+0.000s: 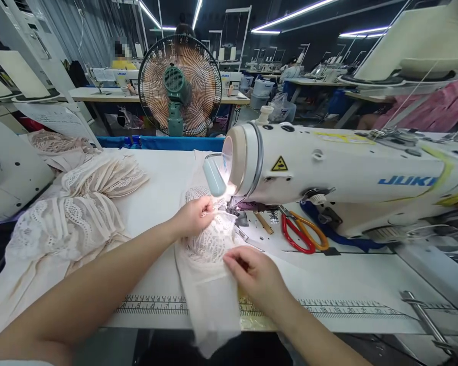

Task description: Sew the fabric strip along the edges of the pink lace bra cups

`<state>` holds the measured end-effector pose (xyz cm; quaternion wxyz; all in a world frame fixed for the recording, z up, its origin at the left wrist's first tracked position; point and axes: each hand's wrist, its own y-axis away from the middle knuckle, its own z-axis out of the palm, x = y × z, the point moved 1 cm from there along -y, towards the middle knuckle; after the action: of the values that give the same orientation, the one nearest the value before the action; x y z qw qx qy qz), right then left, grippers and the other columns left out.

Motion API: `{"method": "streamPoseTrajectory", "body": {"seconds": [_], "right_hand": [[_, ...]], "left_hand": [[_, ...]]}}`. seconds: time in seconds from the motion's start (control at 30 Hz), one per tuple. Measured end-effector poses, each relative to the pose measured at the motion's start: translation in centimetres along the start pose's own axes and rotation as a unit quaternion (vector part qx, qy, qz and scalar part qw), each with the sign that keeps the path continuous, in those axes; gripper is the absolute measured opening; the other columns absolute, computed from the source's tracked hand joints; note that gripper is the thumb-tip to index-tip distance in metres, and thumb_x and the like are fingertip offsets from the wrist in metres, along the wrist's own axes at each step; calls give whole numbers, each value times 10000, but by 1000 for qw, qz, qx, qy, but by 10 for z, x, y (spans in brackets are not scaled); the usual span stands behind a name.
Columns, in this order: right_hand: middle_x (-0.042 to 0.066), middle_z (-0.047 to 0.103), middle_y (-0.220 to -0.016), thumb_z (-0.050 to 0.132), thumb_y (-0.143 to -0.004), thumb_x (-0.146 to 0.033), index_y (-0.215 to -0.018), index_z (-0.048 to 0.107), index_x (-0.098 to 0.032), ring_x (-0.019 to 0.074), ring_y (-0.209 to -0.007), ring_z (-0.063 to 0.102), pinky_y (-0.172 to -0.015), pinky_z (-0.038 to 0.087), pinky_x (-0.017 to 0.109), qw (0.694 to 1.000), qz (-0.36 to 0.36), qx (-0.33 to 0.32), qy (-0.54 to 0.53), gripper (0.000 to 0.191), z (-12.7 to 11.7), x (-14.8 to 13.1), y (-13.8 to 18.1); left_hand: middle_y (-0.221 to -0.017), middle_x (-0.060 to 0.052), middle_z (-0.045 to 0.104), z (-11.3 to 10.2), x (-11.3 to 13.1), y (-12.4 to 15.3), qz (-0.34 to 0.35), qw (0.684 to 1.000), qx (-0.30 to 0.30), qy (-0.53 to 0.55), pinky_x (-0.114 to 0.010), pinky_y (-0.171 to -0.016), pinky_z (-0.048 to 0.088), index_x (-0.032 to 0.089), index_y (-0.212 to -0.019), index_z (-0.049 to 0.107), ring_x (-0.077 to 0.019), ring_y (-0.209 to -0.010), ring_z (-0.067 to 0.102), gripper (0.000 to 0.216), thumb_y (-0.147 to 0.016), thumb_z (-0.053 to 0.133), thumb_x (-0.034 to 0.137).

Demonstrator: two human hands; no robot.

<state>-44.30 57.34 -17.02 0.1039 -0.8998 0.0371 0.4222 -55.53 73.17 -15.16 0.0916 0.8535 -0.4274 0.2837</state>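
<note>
A cream lace garment piece (209, 246) lies under the head of a white sewing machine (290, 168), its plain lower end hanging over the table's front edge. Close to the needle area, my left hand (194, 216) pinches the upper edge of the lace. My right hand (252, 269) grips the right side of the same piece lower down, thumb and fingers pressed together. A lit lamp (214, 175) shines on the fabric beside the needle, which I cannot make out clearly.
Lace pieces (68, 218) are heaped at the left. Red-handled scissors (297, 234) and orange-handled scissors (313, 231) lie under the machine arm. A printed ruler strip (156, 305) runs along the front edge. Beyond the table stands a large fan (177, 86); other people sit farther back.
</note>
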Motion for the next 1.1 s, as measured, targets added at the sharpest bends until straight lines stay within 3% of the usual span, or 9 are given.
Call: {"method": "streamPoseTrajectory", "body": {"seconds": [0.07, 0.17, 0.27, 0.33, 0.43, 0.53, 0.7, 0.87, 1.1], "right_hand": [[2, 582, -623, 460, -832, -265, -664, 573, -190, 142, -593, 526, -540, 393, 249, 999, 26, 1, 34, 216, -7, 7, -3], [-3, 575, -612, 450, -828, -262, -722, 603, -192, 143, -577, 520, -521, 381, 244, 996, 39, -31, 78, 199, -13, 13, -2], [1, 587, -635, 437, -827, -252, -1009, 631, -195, 154, -582, 533, -519, 392, 249, 991, 39, -47, 121, 272, -13, 15, 1], [9, 600, -657, 429, -827, -245, -1135, 590, -188, 165, -600, 545, -520, 396, 254, 987, 41, -59, 146, 352, -12, 15, 1], [30, 637, -736, 417, -833, -231, -1187, 563, -175, 176, -664, 571, -553, 409, 262, 982, 45, -86, 160, 386, -10, 15, -1], [42, 653, -786, 403, -843, -217, -1200, 558, -173, 177, -699, 584, -572, 411, 263, 979, 46, -102, 171, 391, -11, 15, -3], [45, 656, -773, 403, -842, -207, -1205, 557, -173, 178, -692, 586, -552, 390, 255, 972, 40, -105, 206, 396, -13, 14, -7], [27, 623, -695, 386, -837, -196, -1160, 580, -177, 174, -648, 558, -533, 358, 255, 966, 35, -112, 231, 378, -14, 17, -11], [21, 617, -687, 374, -833, -193, -1171, 575, -193, 166, -632, 559, -499, 322, 241, 965, 37, -105, 236, 393, -19, 21, -17]], "left_hand": [[-663, 25, 471, 7, -3, 6, 6, 999, 4, -39, -237, -515, 330, 185, -786, 451, -120, -564, 431, 27, -773, 428, 188], [-781, -16, 496, 17, -2, 16, 47, 989, -31, -137, -246, -489, 318, 213, -1020, 528, -139, -555, 452, 284, -762, 423, 156], [-805, -22, 472, 22, 2, 22, 75, 963, -63, -251, -231, -436, 282, 301, -1286, 397, -115, -460, 402, 539, -764, 442, 173], [-829, -27, 472, 21, 4, 24, 72, 955, -65, -281, -220, -419, 261, 346, -1356, 286, -100, -429, 379, 637, -765, 432, 157], [-893, -46, 487, 17, 9, 24, 78, 947, -75, -302, -216, -419, 254, 369, -1354, 281, -95, -428, 386, 634, -774, 423, 157], [-904, -63, 505, 16, 10, 21, 83, 952, -88, -282, -225, -432, 279, 311, -1258, 430, -115, -460, 426, 452, -808, 445, 276], [-676, -27, 505, 18, 8, 12, 16, 972, -98, -213, -242, -439, 302, 195, -994, 540, -143, -453, 441, 333, -883, 307, 404], [-832, -71, 532, 15, 15, 6, 24, 955, -138, -263, -245, -451, 313, 208, -1054, 547, -149, -495, 465, 312, -830, 393, 362], [-887, -99, 511, 11, 25, -5, 7, 937, -196, -289, -267, -455, 344, 247, -1204, 500, -185, -537, 508, 422, -794, 405, 271]]}}
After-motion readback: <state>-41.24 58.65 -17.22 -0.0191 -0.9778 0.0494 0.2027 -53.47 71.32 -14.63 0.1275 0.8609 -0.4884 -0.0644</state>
